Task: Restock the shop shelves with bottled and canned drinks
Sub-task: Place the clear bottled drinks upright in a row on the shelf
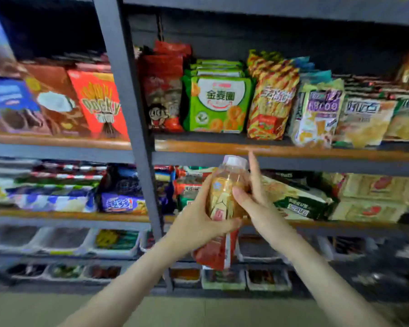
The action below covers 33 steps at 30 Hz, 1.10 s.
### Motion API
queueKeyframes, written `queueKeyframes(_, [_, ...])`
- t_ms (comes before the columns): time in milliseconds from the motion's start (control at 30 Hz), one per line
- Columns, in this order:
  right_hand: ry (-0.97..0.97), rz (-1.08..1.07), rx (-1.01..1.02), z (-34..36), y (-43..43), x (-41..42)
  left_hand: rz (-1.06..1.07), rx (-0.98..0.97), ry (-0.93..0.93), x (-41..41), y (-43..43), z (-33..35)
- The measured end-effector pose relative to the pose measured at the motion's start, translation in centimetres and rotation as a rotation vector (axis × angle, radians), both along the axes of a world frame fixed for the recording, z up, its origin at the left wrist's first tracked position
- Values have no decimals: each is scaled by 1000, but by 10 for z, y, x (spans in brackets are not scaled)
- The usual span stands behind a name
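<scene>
Your left hand [196,220] wraps the bottle [223,194] round its middle from the left, fingers curled across the label; your right hand [257,204] pinches it from the other side, thumb on the front, forefinger pointing straight up beside the white cap [235,160]. Both hands are grasping it, then, probably so that you can turn the label forward or steady it before it goes in, though that is my reading only. The bottle hangs in the air, cap leaning a little to the right, in front of the shelving and just below the front edge of the upper shelf [316,153]; it rests on nothing.

Further out, the shelves carry snacks rather than drinks: a green packet [219,102] and a red Pocky box [99,105] stand on the upper shelf; flatter packets lie on the lower shelf [80,215]; white trays [66,239] sit below that. A dark upright post [132,114] divides the shelving just left of your hands. No gap for drinks shows here — you may have to look elsewhere.

The fingers of your right hand behind the bottle are hidden; the label's print is too blurred to read; the contents of the trays are smeared; the space above the snack packets is dark.
</scene>
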State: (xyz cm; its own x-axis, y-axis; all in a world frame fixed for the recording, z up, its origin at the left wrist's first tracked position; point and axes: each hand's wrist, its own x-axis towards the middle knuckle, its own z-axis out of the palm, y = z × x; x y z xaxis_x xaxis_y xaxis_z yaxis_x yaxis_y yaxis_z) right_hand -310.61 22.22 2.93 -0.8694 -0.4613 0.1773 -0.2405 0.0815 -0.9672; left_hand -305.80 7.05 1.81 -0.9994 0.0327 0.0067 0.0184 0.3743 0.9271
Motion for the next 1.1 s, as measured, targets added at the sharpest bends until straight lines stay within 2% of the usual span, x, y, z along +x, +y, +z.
queueKeyframes(100, [-230, 6, -56, -31, -21, 3, 120, -225, -62, 12, -8, -16])
queueKeyframes(200, [-314, 77, 10, -51, -31, 4, 163, -278, -191, 20, -19, -32])
queueKeyframes(233, [-349, 76, 10, -56, -32, 3, 148, -236, -244, 20, -23, -37])
queueKeyframes(267, [-387, 68, 2, -59, -33, 3, 133, -143, -291, 21, -26, -43])
queueKeyframes(367, [-529, 46, -56, -66, -30, 1, 236, 403, -389, 24, -32, -62])
queueKeyframes(433, [-623, 72, -122, -70, -27, 0, 307, 709, -527, 27, -30, -74])
queueKeyframes(533, [-730, 141, -217, -78, -25, 1, 213, 955, -767, 33, -23, -82])
queueKeyframes(600, [-774, 190, -242, -87, -24, 1, 167, 1043, -807, 35, -21, -89])
queueKeyframes(667, [-802, 210, -203, -94, -21, -2, 179, 959, -756, 31, -20, -93])
queueKeyframes(733, [-750, 209, -41, -101, -17, -8, 237, 792, -699, 29, -16, -90])
queueKeyframes(833, [-667, 164, 237, -100, -14, -13, 304, 474, -612, 25, -9, -93])
queueKeyframes(933, [-652, 200, 313, -102, -20, -9, 307, 62, -537, 28, 2, -98])
queueKeyframes(1033, [-652, 108, 191, -108, -24, -6, 280, -247, -393, 35, 12, -93])
queueKeyframes(1100, [-753, 56, 37, -109, -20, -9, 253, -276, -311, 37, 11, -86])
